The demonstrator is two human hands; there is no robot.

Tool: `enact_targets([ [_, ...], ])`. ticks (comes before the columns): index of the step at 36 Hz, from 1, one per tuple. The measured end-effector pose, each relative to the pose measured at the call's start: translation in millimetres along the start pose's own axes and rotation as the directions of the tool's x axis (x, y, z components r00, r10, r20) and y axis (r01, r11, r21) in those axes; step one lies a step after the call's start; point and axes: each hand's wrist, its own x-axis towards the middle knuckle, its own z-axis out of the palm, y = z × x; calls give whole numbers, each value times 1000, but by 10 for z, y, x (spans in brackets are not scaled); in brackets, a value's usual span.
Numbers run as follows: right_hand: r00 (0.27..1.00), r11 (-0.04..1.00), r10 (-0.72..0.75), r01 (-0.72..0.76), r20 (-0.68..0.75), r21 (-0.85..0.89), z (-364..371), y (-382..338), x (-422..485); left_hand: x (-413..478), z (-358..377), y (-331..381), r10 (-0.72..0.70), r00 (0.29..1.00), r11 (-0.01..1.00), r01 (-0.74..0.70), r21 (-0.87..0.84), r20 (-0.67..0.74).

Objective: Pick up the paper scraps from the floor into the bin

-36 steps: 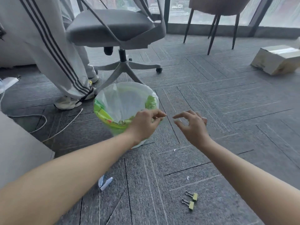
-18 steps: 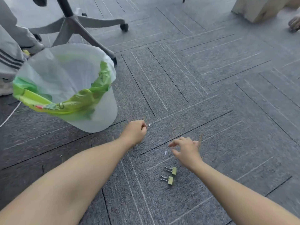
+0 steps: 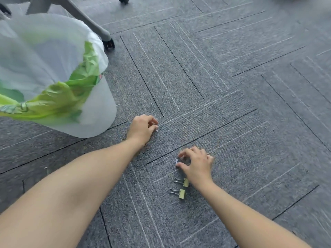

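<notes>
A white bin [image 3: 93, 111] lined with a white and green bag stands on the grey carpet at the left. My left hand [image 3: 142, 128] rests on the floor just right of the bin, fingertips pinched on a tiny white paper scrap [image 3: 156, 130]. My right hand [image 3: 196, 162] is lower and to the right, with thumb and forefinger closing around another small white scrap [image 3: 176, 160] that lies on the carpet.
Two green binder clips [image 3: 184, 182] [image 3: 180, 192] lie on the carpet just below my right hand. An office chair's leg and caster [image 3: 108, 44] stand behind the bin. Another tiny scrap [image 3: 46, 168] lies at the left near my forearm.
The view has dropped closer to the floor. Both hands came down from the bin's rim to the carpet, and their fingers have closed onto the two small scraps.
</notes>
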Motion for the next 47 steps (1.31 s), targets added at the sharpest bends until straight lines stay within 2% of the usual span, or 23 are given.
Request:
enact_targets([
  [8, 998, 1000, -9, 9, -56, 14, 23, 22, -21, -105, 50, -125, -27, 1000, 991, 26, -132, -9],
  [14, 997, 1000, -6, 7, -81, 7, 40, 6, -24, -126, 54, -147, -80, 994, 996, 82, 28, -75],
  [21, 996, 1000, -7, 5, -90, -18, 31, 6, -2, -58, 16, -68, -109, 992, 989, 114, 90, -67],
  [26, 995, 1000, -11, 11, -103, -6, 60, 28, -6, -4, 62, -128, -122, 990, 990, 127, 66, -75],
  [32, 985, 998, 13, -3, -173, 60, 94, 85, -30, -44, 93, -125, -37, 992, 993, 50, 107, -125],
  [36, 987, 998, 11, -1, -158, 67, 95, 121, -49, -38, 117, -98, -11, 990, 993, 28, 115, -139],
  [42, 996, 999, 5, -1, -92, 45, 93, 96, -20, -145, 76, -96, -57, 986, 998, 57, -9, -158],
  [47, 994, 998, 38, -32, -102, 57, 115, 49, 0, -352, -34, -181, -134, 977, 986, 115, -119, -168],
])
